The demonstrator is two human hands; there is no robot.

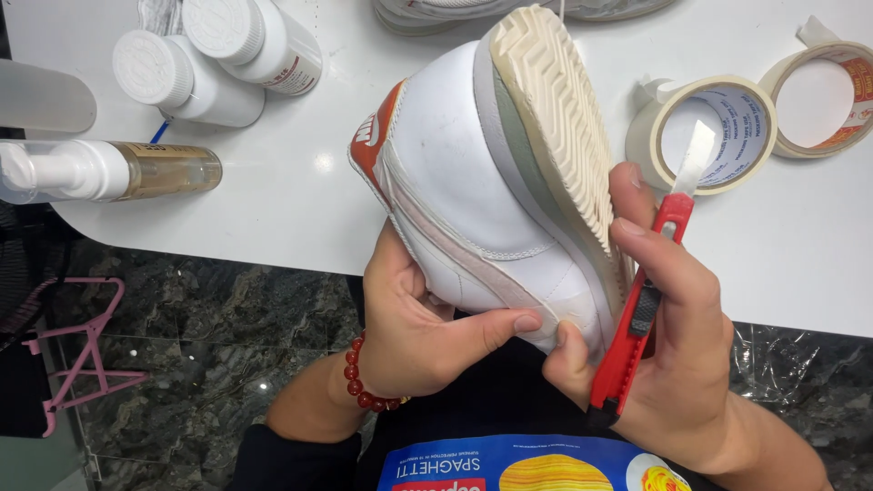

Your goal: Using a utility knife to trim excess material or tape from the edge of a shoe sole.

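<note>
Probably the white sneaker is light yet bulky, its smooth leather slippery, so the left hand closes its fingers around the upper while the right hand, fingers curled tight on a red utility knife, steadies the stiffer sole edge.

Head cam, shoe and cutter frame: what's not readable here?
- White shoe: toe end hidden by left hand and right hand.
- Red utility knife: grip partly covered by right-hand fingers.
- Second shoe: cut off by top edge.
- Clear bottle: cut off by left edge.
</note>
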